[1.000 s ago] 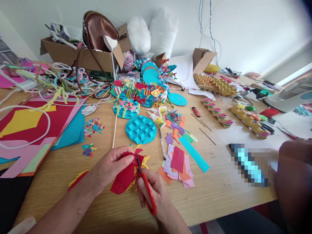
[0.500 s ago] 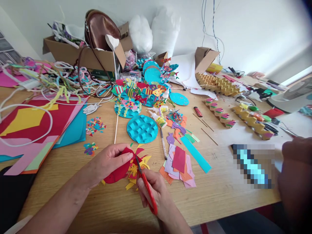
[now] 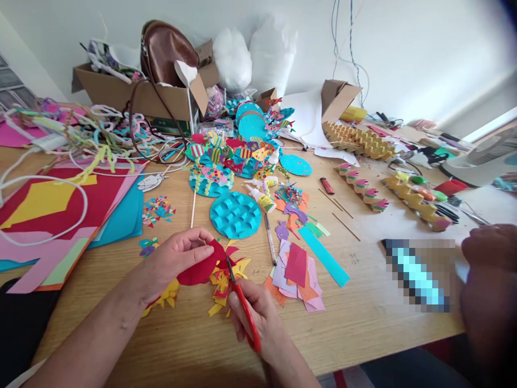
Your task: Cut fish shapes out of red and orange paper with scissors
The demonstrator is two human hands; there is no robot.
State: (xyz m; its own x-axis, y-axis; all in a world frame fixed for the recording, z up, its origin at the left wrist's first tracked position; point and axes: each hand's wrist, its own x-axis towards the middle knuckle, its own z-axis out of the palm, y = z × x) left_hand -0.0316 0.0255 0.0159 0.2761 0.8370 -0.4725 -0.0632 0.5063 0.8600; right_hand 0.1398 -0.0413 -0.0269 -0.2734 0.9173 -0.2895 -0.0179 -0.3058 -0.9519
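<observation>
My left hand [image 3: 183, 258] pinches a piece of red paper [image 3: 197, 271] with a curved edge, thumb on top. In my right hand [image 3: 258, 312] is a pair of scissors [image 3: 244, 315] with red handles; their dark blades meet the right edge of the red paper. Yellow and red paper scraps [image 3: 221, 280] lie on the table under the blades. More yellow cut pieces [image 3: 166, 297] lie beneath my left wrist. Just beyond my hands sits a blue paper disc [image 3: 235, 214] with raised woven strips.
Layered coloured paper sheets [image 3: 60, 210] cover the left side. Stacked paper offcuts [image 3: 297, 264], a pen [image 3: 270, 240] and glue bottles [image 3: 262, 198] lie right of centre. A cardboard box [image 3: 133, 99] stands behind. Another person's hand [image 3: 490, 264] is at the right edge.
My left hand has shifted slightly left and up, turning the red paper against the blades. Yellow pieces below my left wrist are now uncovered. My right hand has barely moved.
</observation>
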